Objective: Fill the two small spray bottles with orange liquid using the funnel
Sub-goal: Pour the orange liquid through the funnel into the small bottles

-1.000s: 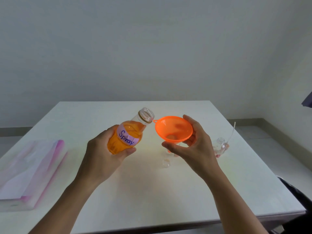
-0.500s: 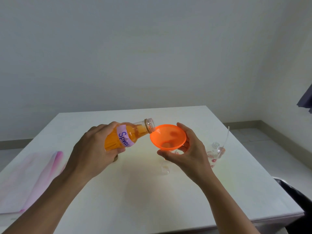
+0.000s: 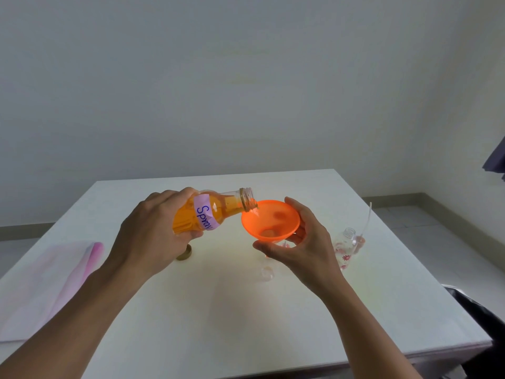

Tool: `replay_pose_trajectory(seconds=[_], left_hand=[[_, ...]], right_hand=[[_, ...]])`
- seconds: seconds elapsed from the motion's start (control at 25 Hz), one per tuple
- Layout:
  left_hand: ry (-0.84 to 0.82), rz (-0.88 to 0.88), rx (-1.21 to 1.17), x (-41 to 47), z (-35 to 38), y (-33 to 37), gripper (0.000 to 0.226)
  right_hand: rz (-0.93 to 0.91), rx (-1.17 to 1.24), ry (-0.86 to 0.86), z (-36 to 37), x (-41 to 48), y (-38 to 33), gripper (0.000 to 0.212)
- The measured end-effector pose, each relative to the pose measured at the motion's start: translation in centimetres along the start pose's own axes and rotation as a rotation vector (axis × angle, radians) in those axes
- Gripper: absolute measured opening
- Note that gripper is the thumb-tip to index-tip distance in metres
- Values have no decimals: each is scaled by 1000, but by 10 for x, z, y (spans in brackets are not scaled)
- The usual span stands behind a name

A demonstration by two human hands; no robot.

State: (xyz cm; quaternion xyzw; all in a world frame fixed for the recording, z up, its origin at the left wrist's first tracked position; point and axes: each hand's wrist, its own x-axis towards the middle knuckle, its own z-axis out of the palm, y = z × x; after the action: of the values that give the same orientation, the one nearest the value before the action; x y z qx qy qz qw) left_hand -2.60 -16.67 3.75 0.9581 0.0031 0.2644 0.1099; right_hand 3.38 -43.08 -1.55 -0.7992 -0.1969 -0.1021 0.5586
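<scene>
Your white table [image 3: 246, 318], smooth and matte, fills the lower half of the frame under a plain pale wall. At the left edge lies a soft, flat sheet of white and pink plastic wrap [image 3: 54, 274].

Your left hand [image 3: 153, 236], left of centre, is wrapped tight around the base of the clear plastic source bottle [image 3: 216, 212]. The bottle is tipped nearly level, its threaded mouth resting over the near-left rim of the funnel; a lilac paper label reads "Spray", and the orange liquid [image 3: 185, 217] pools toward your palm and along the lower side to the neck.

Your right hand [image 3: 303, 250], just right of centre, cups the funnel [image 3: 270, 220] from below and behind, fingers curled closed about its cone and thumb across the front. The funnel is glossy orange plastic, a round shallow bowl.

At the right, apart from your fingers, an uncapped clear small spray bottle [image 3: 345, 247] with red flower prints stands upright, a thin dip tube [image 3: 367, 222] leaning beside it.

A gold cap [image 3: 184, 253] lies below your left hand. A small clear cap [image 3: 266, 272] sits under the funnel.
</scene>
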Motion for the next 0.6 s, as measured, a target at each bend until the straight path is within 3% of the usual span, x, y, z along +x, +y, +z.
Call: replay_pose_trajectory(seconds=[0.6], left_hand=[[14, 14, 33, 6, 0, 6, 77]], right_hand=[[13, -19, -1, 2, 2, 2, 102]])
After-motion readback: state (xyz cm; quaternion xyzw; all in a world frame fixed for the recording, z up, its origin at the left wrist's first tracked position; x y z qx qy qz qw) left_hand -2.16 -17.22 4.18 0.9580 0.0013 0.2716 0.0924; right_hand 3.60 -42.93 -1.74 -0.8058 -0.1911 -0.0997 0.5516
